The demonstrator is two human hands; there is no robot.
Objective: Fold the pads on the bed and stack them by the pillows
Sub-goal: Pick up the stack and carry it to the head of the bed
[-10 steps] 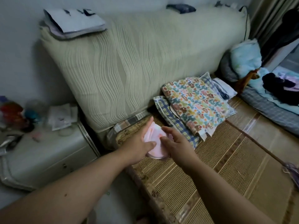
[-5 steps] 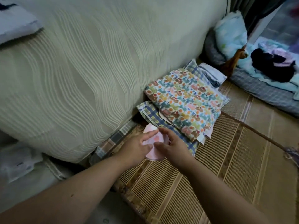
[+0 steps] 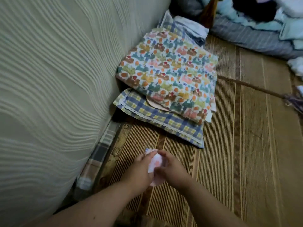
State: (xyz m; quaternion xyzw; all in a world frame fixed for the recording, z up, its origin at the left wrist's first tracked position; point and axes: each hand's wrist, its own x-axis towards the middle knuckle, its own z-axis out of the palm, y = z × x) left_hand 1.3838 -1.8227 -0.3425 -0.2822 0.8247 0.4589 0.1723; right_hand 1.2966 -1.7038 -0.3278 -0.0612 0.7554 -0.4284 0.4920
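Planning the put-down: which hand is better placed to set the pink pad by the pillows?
Probably right. The right hand sits on the pink pad's side nearer the plaid pillow; the left hand is by the mattress.

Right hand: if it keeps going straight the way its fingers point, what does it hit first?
Probably the blue checked pillow, after bare mat. The right hand holds the pink pad; depth unclear.

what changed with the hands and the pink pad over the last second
The camera swung down and closer. Both hands, left hand and right hand, keep the pink pad pinched between them; it now looks folded narrower. The patterned pillow still lies on the plaid pillow against the cream mattress.
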